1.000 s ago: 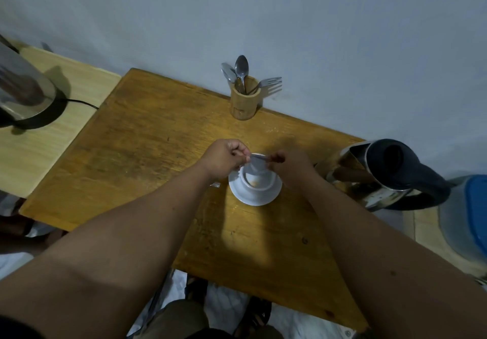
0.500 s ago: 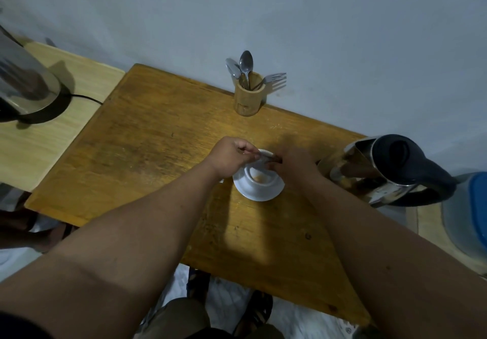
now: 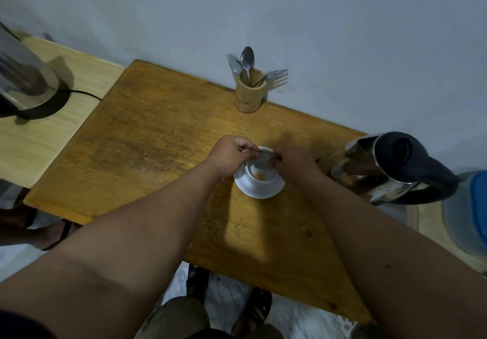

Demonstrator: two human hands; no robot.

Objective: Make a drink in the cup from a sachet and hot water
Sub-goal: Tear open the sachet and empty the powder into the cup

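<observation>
Brown powder now lies in the cup (image 3: 259, 172); both hands' fingers (image 3: 247, 145) pinch the sachet (image 3: 264, 155) — kettle (image 3: 390, 167) just beside.

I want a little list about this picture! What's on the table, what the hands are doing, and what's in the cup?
table: brown wooden table
cup: small white cup on white round saucer
in cup: brownish powder
hands: left hand and right hand pinch a thin sachet over the cup
kettle: shiny steel kettle with black lid, right of the cup
cutlery: spoons and a fork in bamboo holder
</observation>
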